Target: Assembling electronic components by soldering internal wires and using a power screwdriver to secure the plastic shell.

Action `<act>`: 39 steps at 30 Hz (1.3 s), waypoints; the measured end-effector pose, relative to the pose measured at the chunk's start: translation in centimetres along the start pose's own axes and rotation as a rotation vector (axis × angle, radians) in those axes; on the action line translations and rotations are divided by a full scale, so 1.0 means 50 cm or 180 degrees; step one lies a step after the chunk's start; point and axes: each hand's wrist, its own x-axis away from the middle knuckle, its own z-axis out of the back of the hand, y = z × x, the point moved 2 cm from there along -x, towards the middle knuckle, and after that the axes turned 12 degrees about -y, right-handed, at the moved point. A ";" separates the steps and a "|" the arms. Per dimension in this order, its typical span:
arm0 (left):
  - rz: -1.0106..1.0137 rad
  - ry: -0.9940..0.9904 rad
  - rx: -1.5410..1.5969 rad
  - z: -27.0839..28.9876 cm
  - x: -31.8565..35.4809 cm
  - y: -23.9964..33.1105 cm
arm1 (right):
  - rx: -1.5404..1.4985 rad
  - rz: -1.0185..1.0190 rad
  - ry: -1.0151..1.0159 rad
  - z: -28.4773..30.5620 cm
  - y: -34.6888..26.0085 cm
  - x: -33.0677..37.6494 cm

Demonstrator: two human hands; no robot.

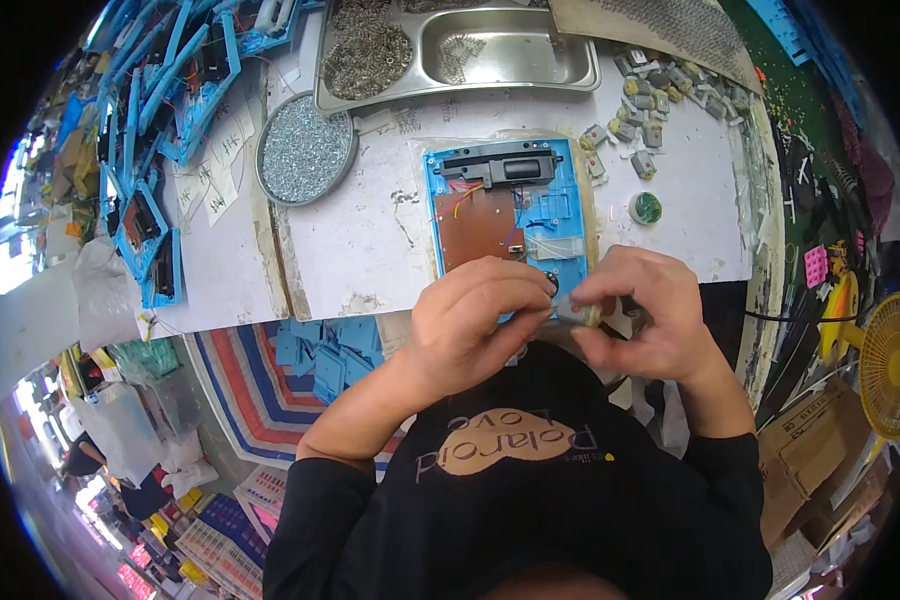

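In front of me a blue plastic casing point(578, 215) lies on the table, fitted with a brown circuit board point(475, 225), a black part point(515, 168) across its far end and thin coloured wires. Over its near edge, my left hand point(485, 315) is closed in a pinch, with a small black piece point(552, 283) at the fingertips. Close by on the right, my right hand point(655, 312) grips a small grey motor point(580, 313) with a yellowish end between thumb and fingers. The fingers partly cover both small parts.
Several similar motors point(645, 165) lie loose at the far right, near a small green-topped round container point(645, 208). A round tray of small metal pieces point(306, 150) stands left; behind it, a steel tray point(510, 85) holds springs. Blue casings point(155, 215) are stacked far left.
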 end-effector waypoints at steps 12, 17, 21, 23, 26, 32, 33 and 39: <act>0.0247 -0.0185 -0.0066 -0.007 0.023 -0.002 | 0.0762 0.0659 -0.0310 0.002 0.007 0.011; 0.0288 -0.0062 -0.0004 0.010 0.019 -0.004 | 0.0781 0.0583 -0.0221 0.007 0.027 0.026; 0.0430 0.0137 -0.0705 0.061 0.007 -0.047 | 0.0779 0.0468 0.0002 0.030 0.040 0.037; 0.0359 -0.0085 -0.1296 0.074 -0.015 -0.068 | 0.0790 0.0232 0.0115 0.049 0.048 0.035; -0.0148 -0.0751 -0.1805 0.064 -0.056 -0.093 | 0.0866 -0.0252 0.0316 0.070 0.070 0.032; -0.0175 -0.0365 -0.1549 0.059 -0.039 -0.112 | 0.1472 -0.0179 0.0122 0.041 0.082 -0.032; -0.0143 -0.0046 -0.1487 0.064 -0.031 -0.116 | 0.1326 -0.0247 0.0052 0.033 0.096 -0.036; 0.0389 0.0216 -0.1358 0.060 0.012 -0.126 | 0.1635 -0.0271 -0.0006 0.024 0.120 -0.060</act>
